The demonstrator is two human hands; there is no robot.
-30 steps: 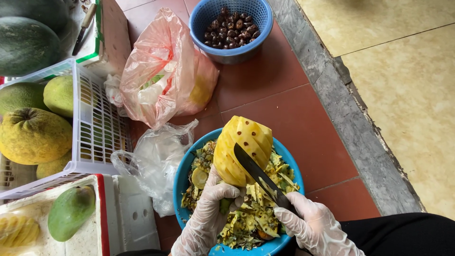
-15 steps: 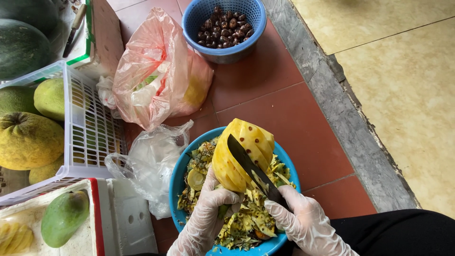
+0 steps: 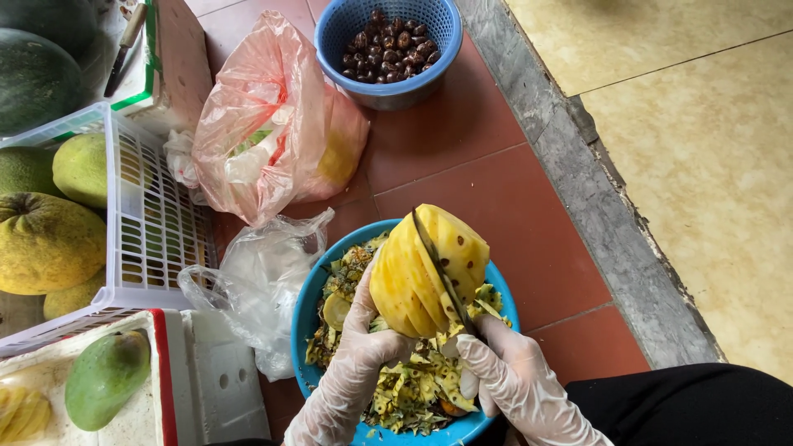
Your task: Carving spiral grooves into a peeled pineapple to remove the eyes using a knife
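Behind the pineapple (image 3: 417, 272), the knife (image 3: 442, 277) blade's lower part hides.

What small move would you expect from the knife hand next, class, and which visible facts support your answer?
Probably drawing the knife further along its diagonal groove. The blade lies slantwise in the peeled pineapple, brown eyes show beside it on the right, and earlier grooves run parallel. The left hand steadies the fruit from below, the right hand grips the handle, over the blue bowl of peelings.

The pineapple (image 3: 425, 268) sits over the basin (image 3: 310, 318) of peelings, crate (image 3: 153, 219) left, basket (image 3: 388, 91) behind.
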